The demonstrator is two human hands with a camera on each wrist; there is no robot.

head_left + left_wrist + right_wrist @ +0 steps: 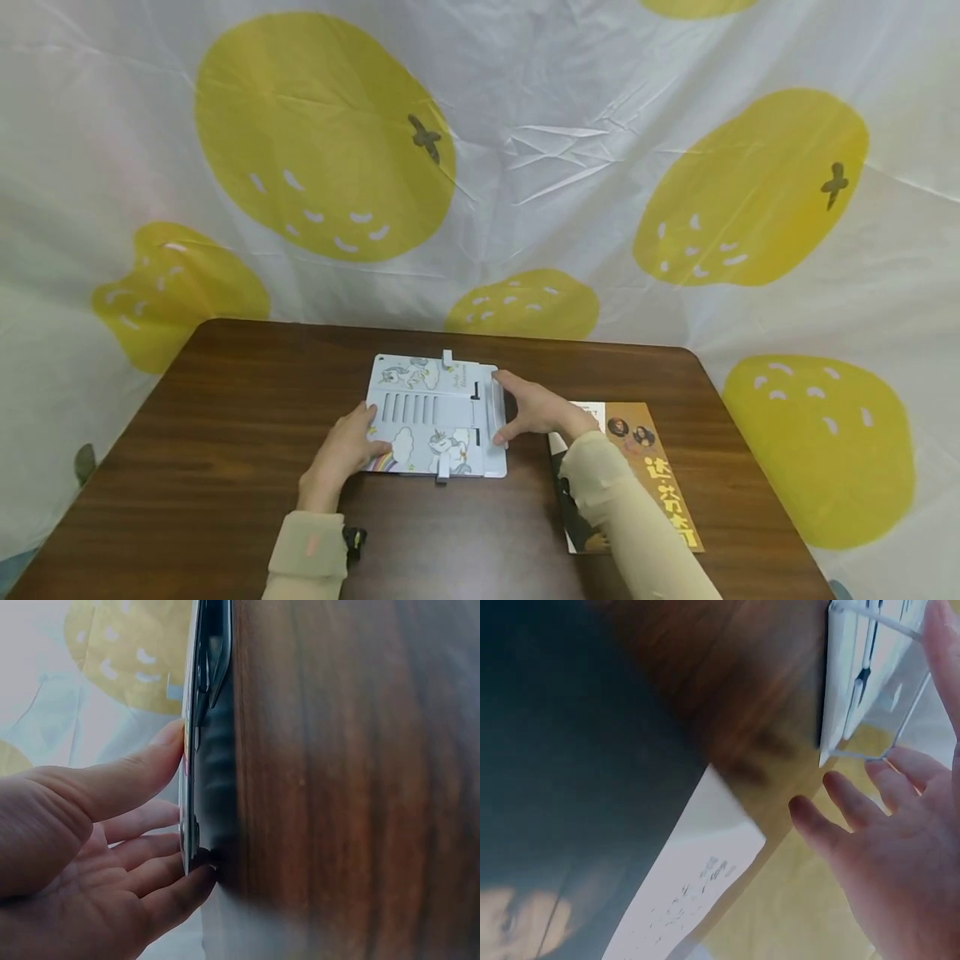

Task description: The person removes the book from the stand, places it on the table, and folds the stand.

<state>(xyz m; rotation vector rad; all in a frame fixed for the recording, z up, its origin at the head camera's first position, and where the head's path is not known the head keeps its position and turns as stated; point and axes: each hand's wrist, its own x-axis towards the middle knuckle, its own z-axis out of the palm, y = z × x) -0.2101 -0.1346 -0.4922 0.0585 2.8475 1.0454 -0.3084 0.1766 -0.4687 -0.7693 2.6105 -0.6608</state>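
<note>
A white book stand printed with unicorns, clouds and a rainbow lies on the brown table, slotted in its middle. At its left edge my left hand grips it, thumb on the printed face. In the left wrist view, fingers of the left hand reach under the edge of the thin panel, which is slightly raised over the table there. My right hand spans the raised ledge at the right end between thumb and fingers. The right wrist view shows the ledge's wire-like frame against the thumb and fingertips.
A brown and dark book with yellow lettering lies right of the stand, partly under my right forearm. Small white clips stick out from the stand's near and far edges. A white curtain with yellow fruit prints hangs behind the table.
</note>
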